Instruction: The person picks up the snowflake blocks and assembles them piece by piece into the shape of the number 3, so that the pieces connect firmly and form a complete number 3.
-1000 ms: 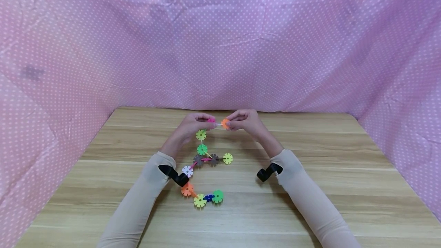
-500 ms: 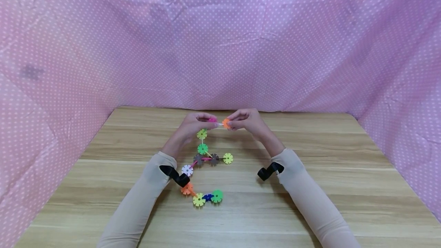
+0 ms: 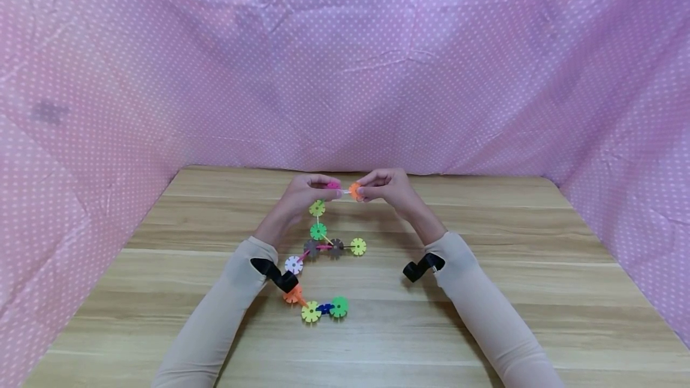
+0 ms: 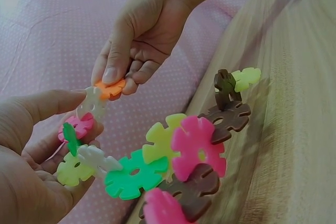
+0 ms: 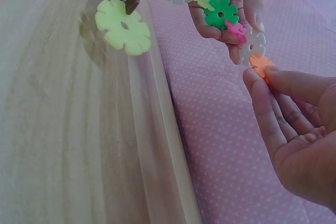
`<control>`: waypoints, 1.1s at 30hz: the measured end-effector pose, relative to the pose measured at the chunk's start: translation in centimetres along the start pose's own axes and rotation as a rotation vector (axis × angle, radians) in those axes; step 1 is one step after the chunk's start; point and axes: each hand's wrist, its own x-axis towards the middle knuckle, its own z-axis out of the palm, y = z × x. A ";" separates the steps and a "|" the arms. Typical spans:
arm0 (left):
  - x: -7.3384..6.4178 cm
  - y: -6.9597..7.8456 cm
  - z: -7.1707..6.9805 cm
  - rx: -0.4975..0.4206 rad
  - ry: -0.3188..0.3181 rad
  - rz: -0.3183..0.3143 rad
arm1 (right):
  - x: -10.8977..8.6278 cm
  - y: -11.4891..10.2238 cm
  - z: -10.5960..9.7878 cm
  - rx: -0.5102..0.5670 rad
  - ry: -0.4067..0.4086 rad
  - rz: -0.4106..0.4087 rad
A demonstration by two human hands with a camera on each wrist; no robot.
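A chain of notched, flower-shaped interlocking discs runs between my hands and down toward the table. My right hand (image 3: 386,188) pinches an orange disc (image 5: 260,65) between thumb and fingers. My left hand (image 3: 309,193) holds the chain's upper end, its thumb on a white disc (image 4: 91,101) and its fingers behind a pink disc (image 4: 79,125). The orange disc meets the white one edge to edge. Below the left hand hang yellow (image 3: 317,208) and green (image 3: 318,231) discs, then brown ones (image 3: 336,248) with a side branch ending in a yellow disc (image 3: 358,247).
The chain's lower part curves past a white disc (image 3: 293,265) and an orange disc (image 3: 293,295), partly behind the left wrist's black strap (image 3: 276,275), to a green disc (image 3: 339,307). The wooden table (image 3: 512,292) ends at a pink dotted cloth (image 3: 377,76).
Both hands have risen very slightly, still holding the discs, and the hanging chain has shifted a little up and right with them. The grip looks the same.
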 end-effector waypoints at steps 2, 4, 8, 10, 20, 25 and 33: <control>0.0 0.0 0.1 -0.006 0.004 -0.004 | 0.0 0.0 0.0 0.006 0.000 -0.006; 0.0 0.1 0.2 -0.014 0.006 -0.009 | 0.0 0.1 0.0 0.013 0.000 -0.007; 0.0 0.2 0.4 -0.025 0.008 -0.011 | 0.1 0.1 0.0 0.021 0.005 0.001; 0.0 0.3 0.5 -0.026 0.010 -0.014 | 0.1 0.1 0.0 0.021 0.008 0.001; 0.0 0.1 0.5 -0.058 0.031 -0.025 | 0.2 0.1 0.8 0.051 0.072 0.042; -0.1 0.1 0.4 -0.074 0.033 -0.019 | 0.1 -0.1 1.2 0.049 0.110 0.064; 0.0 -0.1 0.1 -0.067 -0.008 -0.002 | 0.1 -0.3 1.0 0.036 0.063 0.127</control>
